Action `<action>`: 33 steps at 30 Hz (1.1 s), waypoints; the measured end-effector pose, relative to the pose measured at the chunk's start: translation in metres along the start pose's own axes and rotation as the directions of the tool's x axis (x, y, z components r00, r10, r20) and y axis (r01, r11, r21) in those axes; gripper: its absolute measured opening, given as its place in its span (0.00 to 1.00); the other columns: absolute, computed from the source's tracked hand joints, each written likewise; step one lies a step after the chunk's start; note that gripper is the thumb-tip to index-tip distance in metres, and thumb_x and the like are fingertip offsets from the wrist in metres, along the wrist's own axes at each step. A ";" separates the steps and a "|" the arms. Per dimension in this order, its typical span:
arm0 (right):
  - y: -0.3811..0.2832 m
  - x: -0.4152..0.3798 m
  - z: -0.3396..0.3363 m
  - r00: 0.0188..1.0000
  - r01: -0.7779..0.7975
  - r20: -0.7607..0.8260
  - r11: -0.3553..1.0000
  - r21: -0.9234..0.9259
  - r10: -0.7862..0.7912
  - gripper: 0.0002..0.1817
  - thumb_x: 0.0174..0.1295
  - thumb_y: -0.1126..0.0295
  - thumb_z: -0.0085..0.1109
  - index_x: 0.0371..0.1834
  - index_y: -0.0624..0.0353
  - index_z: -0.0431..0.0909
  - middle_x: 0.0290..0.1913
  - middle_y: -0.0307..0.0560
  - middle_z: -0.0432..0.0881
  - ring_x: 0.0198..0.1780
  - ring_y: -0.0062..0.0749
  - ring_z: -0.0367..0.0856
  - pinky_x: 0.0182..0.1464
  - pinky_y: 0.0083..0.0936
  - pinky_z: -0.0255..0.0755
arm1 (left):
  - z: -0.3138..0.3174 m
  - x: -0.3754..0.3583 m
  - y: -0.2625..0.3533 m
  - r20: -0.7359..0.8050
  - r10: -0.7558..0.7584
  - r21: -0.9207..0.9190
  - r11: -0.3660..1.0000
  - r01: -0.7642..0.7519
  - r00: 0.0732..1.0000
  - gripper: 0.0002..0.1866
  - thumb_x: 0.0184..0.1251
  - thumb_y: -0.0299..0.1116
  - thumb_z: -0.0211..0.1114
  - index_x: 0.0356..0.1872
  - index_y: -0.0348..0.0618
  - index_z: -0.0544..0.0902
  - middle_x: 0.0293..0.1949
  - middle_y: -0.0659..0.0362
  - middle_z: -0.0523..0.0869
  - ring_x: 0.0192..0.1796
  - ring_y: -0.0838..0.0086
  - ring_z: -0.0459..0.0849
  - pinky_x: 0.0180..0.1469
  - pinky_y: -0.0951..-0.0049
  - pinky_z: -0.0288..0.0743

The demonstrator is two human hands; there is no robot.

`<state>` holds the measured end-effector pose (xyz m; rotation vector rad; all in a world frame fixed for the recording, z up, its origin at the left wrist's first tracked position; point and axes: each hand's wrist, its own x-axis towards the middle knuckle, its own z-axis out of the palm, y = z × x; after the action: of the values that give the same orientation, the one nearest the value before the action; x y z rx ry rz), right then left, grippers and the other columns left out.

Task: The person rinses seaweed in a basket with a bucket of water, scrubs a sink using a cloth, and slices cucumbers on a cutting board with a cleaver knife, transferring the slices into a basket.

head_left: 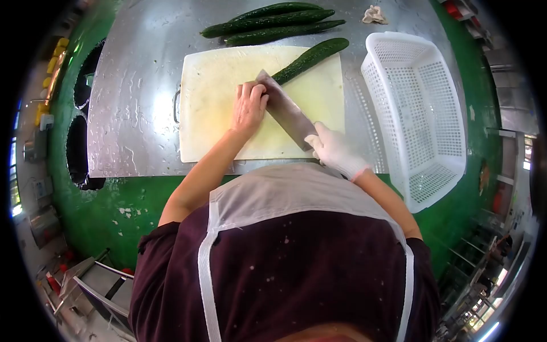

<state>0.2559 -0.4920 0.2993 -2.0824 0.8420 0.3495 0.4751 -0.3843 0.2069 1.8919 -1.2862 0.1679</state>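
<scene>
A dark green cucumber (310, 60) lies slantwise on the white cutting board (208, 80), its far end reaching past the board's top right edge. My bare left hand (249, 106) is closed with curled fingers over the cucumber's near end, which the hand and blade hide. In my right hand (336, 149), which wears a white glove, is the handle of a broad cleaver (288, 111). The blade stands across the cucumber, its front part right beside my left fingertips.
Several whole cucumbers (279, 20) lie on the wet metal table (137, 74) beyond the board. At the right, a white perforated plastic basket (399, 122) rests at the table's edge. A crumpled pale glove or cloth (375, 15) is at the back. Black round bins (85, 151) stand at the left.
</scene>
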 end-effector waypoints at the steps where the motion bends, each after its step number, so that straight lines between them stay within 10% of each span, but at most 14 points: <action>1: 0.002 0.003 0.002 0.998 0.055 -0.001 0.990 -0.127 -0.055 0.15 0.73 0.58 0.50 0.45 0.61 0.70 0.25 0.50 0.80 0.26 0.31 0.81 0.31 0.33 0.75 | 0.000 -0.001 -0.003 0.014 -0.022 0.017 1.000 0.022 1.000 0.10 0.62 0.23 0.62 0.44 0.42 0.78 0.45 0.53 0.78 0.50 0.53 0.73 0.54 0.58 0.70; 10: -0.003 -0.009 -0.035 0.983 -0.102 -0.059 0.793 0.600 0.171 0.15 0.71 0.63 0.54 0.50 0.65 0.70 0.28 0.43 0.76 0.24 0.22 0.76 0.28 0.22 0.79 | 0.003 -0.004 -0.005 -0.034 -0.129 0.061 0.990 0.131 0.991 0.08 0.64 0.23 0.61 0.44 0.42 0.76 0.46 0.52 0.78 0.51 0.54 0.73 0.55 0.58 0.68; 23: -0.011 0.001 -0.021 0.981 -0.175 0.120 0.962 0.208 0.153 0.15 0.74 0.61 0.48 0.49 0.65 0.68 0.28 0.47 0.79 0.23 0.28 0.77 0.32 0.28 0.76 | 0.011 0.010 -0.001 0.002 -0.105 0.196 0.975 0.103 0.994 0.10 0.64 0.33 0.65 0.46 0.50 0.79 0.46 0.60 0.79 0.51 0.61 0.75 0.52 0.59 0.67; 30: -0.010 -0.005 -0.045 0.979 -0.164 -0.029 0.858 0.486 0.203 0.18 0.74 0.61 0.51 0.56 0.65 0.68 0.29 0.45 0.77 0.27 0.24 0.76 0.29 0.24 0.77 | 0.012 0.009 -0.001 0.007 -0.172 0.196 0.966 0.167 0.985 0.10 0.64 0.34 0.65 0.45 0.50 0.80 0.47 0.59 0.79 0.50 0.59 0.76 0.55 0.59 0.69; 33: 0.004 0.012 -0.023 0.988 -0.157 0.008 0.982 0.101 0.157 0.19 0.72 0.55 0.47 0.46 0.63 0.71 0.33 0.54 0.84 0.32 0.42 0.84 0.38 0.41 0.75 | 0.013 0.012 0.002 -0.026 -0.159 0.235 0.959 0.160 0.987 0.12 0.63 0.35 0.66 0.47 0.51 0.80 0.49 0.60 0.79 0.53 0.60 0.75 0.57 0.59 0.67</action>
<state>0.2611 -0.5175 0.3048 -1.9277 1.0071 0.3837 0.4747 -0.4022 0.2056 2.1872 -1.1430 0.2525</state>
